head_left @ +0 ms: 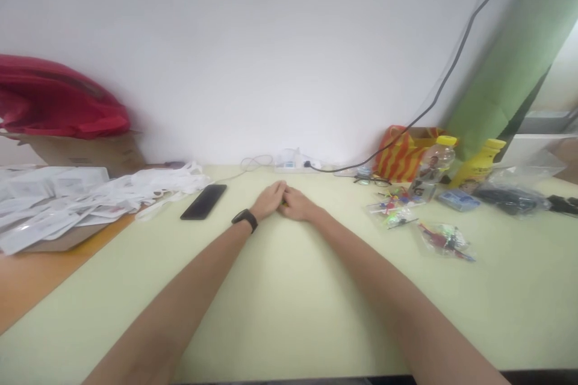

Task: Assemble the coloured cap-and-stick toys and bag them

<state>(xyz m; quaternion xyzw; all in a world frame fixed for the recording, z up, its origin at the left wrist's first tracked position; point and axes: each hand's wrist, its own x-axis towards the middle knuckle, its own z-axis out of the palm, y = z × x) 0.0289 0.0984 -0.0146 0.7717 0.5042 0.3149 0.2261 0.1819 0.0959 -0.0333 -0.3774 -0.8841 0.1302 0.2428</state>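
My left hand, with a black watch on the wrist, meets my right hand over the middle of the pale green table. The fingers of both hands are drawn together and touch at the tips. A small yellowish bit shows between the hands; the rest of it is hidden, so its kind cannot be made out. To the left of my left hand lies a black phone, apart from it.
White packets and a box under a red bag fill the left. On the right are small plastic bags of colourful parts, glasses, a clear bottle and a yellow bottle. A power strip sits by the wall.
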